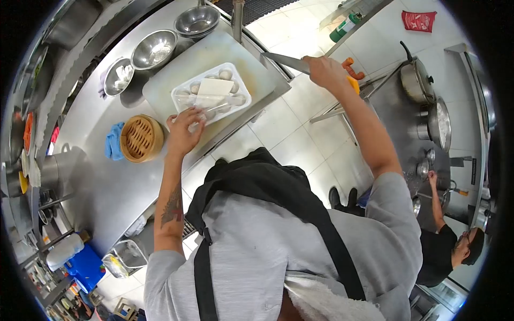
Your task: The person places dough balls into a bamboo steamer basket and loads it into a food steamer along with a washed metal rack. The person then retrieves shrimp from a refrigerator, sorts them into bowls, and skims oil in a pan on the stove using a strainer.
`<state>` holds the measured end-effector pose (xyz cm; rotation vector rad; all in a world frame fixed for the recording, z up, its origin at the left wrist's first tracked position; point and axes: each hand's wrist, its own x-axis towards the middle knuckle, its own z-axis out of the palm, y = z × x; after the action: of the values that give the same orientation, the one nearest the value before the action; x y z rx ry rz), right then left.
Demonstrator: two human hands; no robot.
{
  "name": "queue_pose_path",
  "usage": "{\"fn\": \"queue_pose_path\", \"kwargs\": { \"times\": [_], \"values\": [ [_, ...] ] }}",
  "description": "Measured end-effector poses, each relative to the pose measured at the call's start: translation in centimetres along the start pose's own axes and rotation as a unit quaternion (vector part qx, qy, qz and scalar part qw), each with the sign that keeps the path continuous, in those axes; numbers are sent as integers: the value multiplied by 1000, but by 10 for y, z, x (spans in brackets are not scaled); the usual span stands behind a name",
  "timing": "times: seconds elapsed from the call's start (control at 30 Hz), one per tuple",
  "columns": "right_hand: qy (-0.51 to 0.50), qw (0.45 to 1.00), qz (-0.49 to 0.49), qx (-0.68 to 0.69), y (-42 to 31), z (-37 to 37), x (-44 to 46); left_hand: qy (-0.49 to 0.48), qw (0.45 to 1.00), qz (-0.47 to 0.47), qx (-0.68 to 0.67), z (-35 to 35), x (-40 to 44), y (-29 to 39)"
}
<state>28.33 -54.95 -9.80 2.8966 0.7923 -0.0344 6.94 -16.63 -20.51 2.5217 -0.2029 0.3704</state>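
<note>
Right, here's the white tray (247, 91), sitting on the pale cutting board (251, 72), its long axis running from eight o'clock up to two. It's a shallow tray with rounded corners, packed with pale round pieces (225, 74), and clear film (225, 108) is catching the light along the near side. A flat white rectangle (215, 88) lies across the middle; label or slab, I can't tell.

In comes the left hand (186, 131), on the tray's near edge at seven o'clock, fingers bent and close to one another; whether they're pinching the film or just touching it, I can't tell. Over between two and three o'clock, the right hand (325, 75) has its fingers curled tight round a knife (286, 62). That grey metal blade narrows to a tip, aimed between nine and ten o'clock, its long axis running back towards between three and four. It's held apart from the tray, the handle hidden in the fist.

Around the tray, a bamboo steamer (157, 138) sits at eight o'clock, a blue cloth (114, 142) just beside it. Between nine and ten, a steel bowl (111, 85) holds white pieces (125, 74). Further off at four o'clock, another person (439, 251) reaches over a dark worktop (393, 120).
</note>
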Motion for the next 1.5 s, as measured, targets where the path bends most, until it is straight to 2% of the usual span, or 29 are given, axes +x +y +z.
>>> {"fn": "queue_pose_path", "kwargs": {
  "times": [0.07, 0.2, 0.27, 0.3, 0.37, 0.4, 0.47, 0.53, 0.6, 0.63, 0.67, 0.7, 0.73, 0.83, 0.87, 0.9, 0.93, 0.97, 1.0, 1.03, 1.07, 1.1, 1.13, 1.17, 1.23, 1.27, 1.33, 1.47, 1.5],
  "values": [
    [48, 998, -19, -22, 7, -2, 5, 30, 996, -78, -22, 3, 9, -5],
    [4, 994, -27, -106, -2, -49, 13, 3, 994, -110, -13, -4, 45, 4],
    [-91, 988, -9, -122, -5, -56, 19, -9, 992, -126, 14, 1, 61, -5],
    [-88, 990, -10, -114, -6, -46, 28, -11, 992, -126, 22, 1, 70, -9],
    [-102, 983, -55, -141, -9, -12, 52, -108, 987, -109, 50, 1, 88, -13],
    [-100, 985, -53, -130, -19, 0, 57, -114, 986, -107, 59, -1, 92, -9],
    [2, 990, -74, -117, -47, 18, 77, -196, 970, -64, 129, -7, 105, 1],
    [125, 968, -164, 142, -83, 41, 78, -225, 958, -76, 162, -13, 114, 12],
    [38, 959, -212, 187, -130, 31, 69, -227, 963, -16, 147, -6, 110, 3],
    [40, 957, -212, 193, -144, 39, 68, -216, 968, -13, 126, -3, 107, -4],
    [86, 944, -272, 166, -157, 56, 67, -220, 966, -13, 132, -2, 102, -5],
    [131, 925, -330, 135, -166, 63, 66, -185, 976, -10, 116, -2, 97, -4],
    [134, 925, -329, 138, -167, 69, 66, -149, 984, -7, 99, -2, 92, -2],
    [101, 941, -304, 113, -164, 71, 67, -77, 994, -74, 28, -7, 76, 9],
    [135, 939, -257, 183, -157, 70, 69, -73, 994, -79, 29, -9, 73, 12],
    [168, 930, -207, 252, -152, 62, 68, 50, 994, -101, 4, -10, 70, 15],
    [169, 929, -214, 250, -147, 53, 68, 175, 977, -120, -20, -11, 71, 17],
    [112, 919, -140, 350, -143, 34, 59, 211, 962, -167, -30, -13, 69, 19],
    [51, 892, -61, 445, -140, 25, 52, 214, 961, -172, -30, -14, 69, 26],
    [69, 852, -91, 512, -139, 30, 52, 155, 931, -276, -180, -13, 73, 34],
    [67, 853, -96, 509, -144, 37, 53, 91, 867, -367, -325, -9, 76, 41],
    [58, 805, -106, 581, -153, 45, 51, 61, 813, -385, -432, 1, 78, 45],
    [48, 751, -116, 648, -158, 52, 50, 66, 811, -388, -432, 7, 78, 46],
    [45, 751, -121, 648, -161, 51, 50, 69, 827, -354, -433, 11, 80, 44],
    [-69, 682, 9, 728, -164, 48, 50, 33, 840, -311, -444, 16, 84, 27],
    [-69, 682, 6, 728, -163, 44, 49, 35, 840, -311, -443, 13, 86, 32],
    [-110, 519, 59, 846, -159, 38, 45, 63, 878, -284, -380, 7, 90, 52],
    [-89, 544, 23, 834, -144, 45, 54, 61, 881, -287, -372, 14, 108, 28],
    [22, 578, 105, 809, -131, 46, 60, 54, 880, -285, -375, 12, 113, 20]
  ]
}}
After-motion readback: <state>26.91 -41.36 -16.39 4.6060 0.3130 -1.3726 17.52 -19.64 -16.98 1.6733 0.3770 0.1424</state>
